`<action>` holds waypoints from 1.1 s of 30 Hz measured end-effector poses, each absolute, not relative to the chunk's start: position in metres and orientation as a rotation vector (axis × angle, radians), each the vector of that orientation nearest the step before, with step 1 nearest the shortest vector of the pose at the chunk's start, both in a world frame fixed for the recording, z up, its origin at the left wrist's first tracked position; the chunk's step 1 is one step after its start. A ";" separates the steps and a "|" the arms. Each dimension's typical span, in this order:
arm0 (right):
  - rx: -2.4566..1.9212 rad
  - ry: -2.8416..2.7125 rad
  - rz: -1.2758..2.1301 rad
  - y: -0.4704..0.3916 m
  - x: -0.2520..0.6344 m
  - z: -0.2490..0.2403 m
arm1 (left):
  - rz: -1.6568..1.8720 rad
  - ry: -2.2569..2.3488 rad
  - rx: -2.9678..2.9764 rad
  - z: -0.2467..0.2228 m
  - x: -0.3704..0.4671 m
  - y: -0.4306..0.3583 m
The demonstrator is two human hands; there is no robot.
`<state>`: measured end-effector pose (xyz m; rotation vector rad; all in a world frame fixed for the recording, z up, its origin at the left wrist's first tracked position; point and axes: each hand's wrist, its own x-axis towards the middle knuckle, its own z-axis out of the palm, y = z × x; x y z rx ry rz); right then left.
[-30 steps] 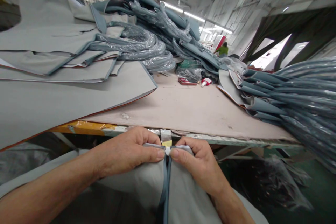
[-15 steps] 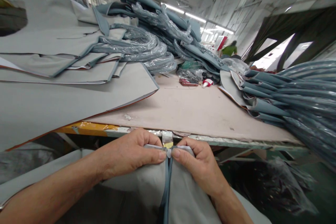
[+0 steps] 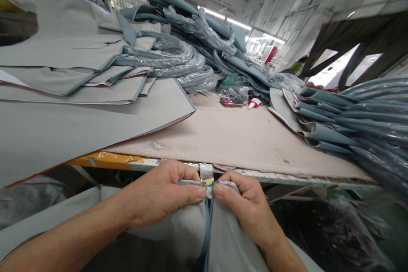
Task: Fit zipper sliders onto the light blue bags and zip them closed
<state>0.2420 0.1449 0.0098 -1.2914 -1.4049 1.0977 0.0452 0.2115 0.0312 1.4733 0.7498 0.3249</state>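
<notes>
Below the table's front edge, my left hand (image 3: 174,191) pinches the top edge of a grey sheet of fabric (image 3: 178,229) between thumb and fingers. My right hand (image 3: 242,197) grips the matching edge of the grey fabric on the other side (image 3: 231,233). The two thumbs are nearly tip to tip. Between them shows a small whitish piece (image 3: 209,192), too small to name. Blue-grey edging strips (image 3: 208,229) run down from there where the two fabric edges meet. A metal tab with a yellow patch (image 3: 207,174) sits at the table edge just behind.
Large grey sheets (image 3: 95,123) lie stacked at left on the table (image 3: 223,136). Plastic-wrapped blue-grey rolls (image 3: 191,59) pile up behind; more bundles (image 3: 366,123) lie at right. A red calculator-like object (image 3: 231,102) and a red-and-white bottle (image 3: 254,103) are mid-table. A person (image 3: 296,66) is far back.
The view has shifted slightly, so the scene sits a little lower and to the right. Both hands keep the same pinch on the fabric. The distant person appears farther right.
</notes>
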 end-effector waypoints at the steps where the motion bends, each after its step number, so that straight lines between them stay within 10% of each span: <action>1: -1.289 -1.410 1.093 0.144 0.242 0.010 | 0.325 0.747 1.475 0.031 0.045 0.211; 33: -1.563 -1.868 0.463 0.146 0.258 0.048 | 0.461 0.875 2.245 0.061 0.040 0.217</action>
